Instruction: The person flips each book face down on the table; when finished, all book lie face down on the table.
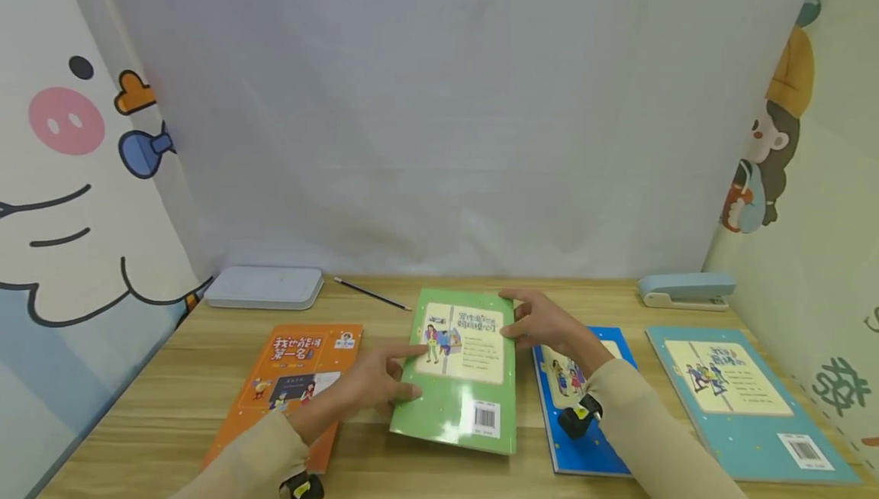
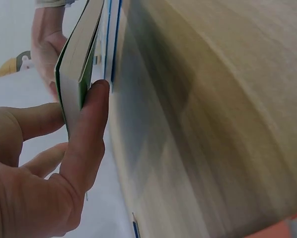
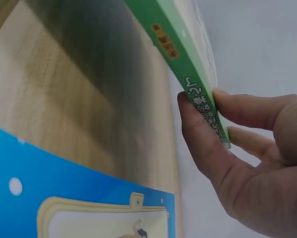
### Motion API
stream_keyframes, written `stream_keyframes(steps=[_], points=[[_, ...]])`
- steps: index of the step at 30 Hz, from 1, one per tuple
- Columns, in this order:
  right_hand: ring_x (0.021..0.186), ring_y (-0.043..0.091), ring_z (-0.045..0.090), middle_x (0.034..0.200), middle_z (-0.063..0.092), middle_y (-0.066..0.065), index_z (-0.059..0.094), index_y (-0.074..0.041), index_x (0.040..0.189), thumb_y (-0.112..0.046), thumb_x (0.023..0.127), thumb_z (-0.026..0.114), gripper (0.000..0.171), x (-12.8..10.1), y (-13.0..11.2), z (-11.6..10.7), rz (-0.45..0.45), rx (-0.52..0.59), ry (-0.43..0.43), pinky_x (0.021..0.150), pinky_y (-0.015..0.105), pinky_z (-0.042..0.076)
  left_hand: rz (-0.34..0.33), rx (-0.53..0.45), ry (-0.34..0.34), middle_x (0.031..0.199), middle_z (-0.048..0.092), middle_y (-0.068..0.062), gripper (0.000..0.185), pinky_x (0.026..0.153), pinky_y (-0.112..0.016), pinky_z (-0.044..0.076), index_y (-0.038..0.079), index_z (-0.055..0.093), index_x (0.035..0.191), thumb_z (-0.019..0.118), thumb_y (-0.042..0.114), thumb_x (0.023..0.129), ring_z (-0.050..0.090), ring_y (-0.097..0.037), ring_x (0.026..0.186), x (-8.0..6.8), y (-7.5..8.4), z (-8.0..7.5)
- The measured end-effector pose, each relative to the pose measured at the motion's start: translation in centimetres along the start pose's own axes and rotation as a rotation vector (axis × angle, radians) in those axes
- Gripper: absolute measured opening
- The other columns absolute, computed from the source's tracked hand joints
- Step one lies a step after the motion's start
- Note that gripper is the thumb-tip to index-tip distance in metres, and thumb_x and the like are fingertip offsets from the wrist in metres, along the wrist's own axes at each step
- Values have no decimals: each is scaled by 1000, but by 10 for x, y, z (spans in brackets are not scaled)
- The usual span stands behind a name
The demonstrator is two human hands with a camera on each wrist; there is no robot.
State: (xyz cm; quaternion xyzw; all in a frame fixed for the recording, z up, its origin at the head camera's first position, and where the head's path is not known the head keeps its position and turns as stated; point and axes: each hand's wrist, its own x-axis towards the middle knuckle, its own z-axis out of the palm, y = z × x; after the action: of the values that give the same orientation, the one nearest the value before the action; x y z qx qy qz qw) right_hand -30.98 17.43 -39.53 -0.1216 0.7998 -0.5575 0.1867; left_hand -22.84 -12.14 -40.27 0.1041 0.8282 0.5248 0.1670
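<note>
Two hands pinch a thin green book at centre frame, lifted just clear of a pale wood-grain bench: the left hand grips the page edge between thumb and fingers, the right hand clamps the spine near the far corner. The glossy, flexible cover looks slick; with only fingertip holds at opposite edges, the book could sag, slip from a pinch, or drop onto the neighbouring blue book at lower right. An orange book lies flat at left, a teal book at far right. Beyond them sit a black pencil, a rounded white box and a pale blue stapler against a white fabric backdrop.
</note>
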Motion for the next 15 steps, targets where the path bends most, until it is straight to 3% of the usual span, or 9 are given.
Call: stream_keyframes(steps=[6,15], points=[[78,22,69,105,61,24,27,0,156,8,91,64,75,6,3,6,47,-15,6,76,43,62,-66,58,1,82,59,-15,69,55,-38,60,10,52,146,76,-3,82,63,-19,62,-2,-6,6],[77,21,67,99,62,21,33,4,152,8,88,69,73,14,12,14,84,-80,27,74,41,61,-83,75,-46,76,64,-16,73,52,-37,60,11,50,147,76,-3,81,64,-20,55,-4,-11,13]])
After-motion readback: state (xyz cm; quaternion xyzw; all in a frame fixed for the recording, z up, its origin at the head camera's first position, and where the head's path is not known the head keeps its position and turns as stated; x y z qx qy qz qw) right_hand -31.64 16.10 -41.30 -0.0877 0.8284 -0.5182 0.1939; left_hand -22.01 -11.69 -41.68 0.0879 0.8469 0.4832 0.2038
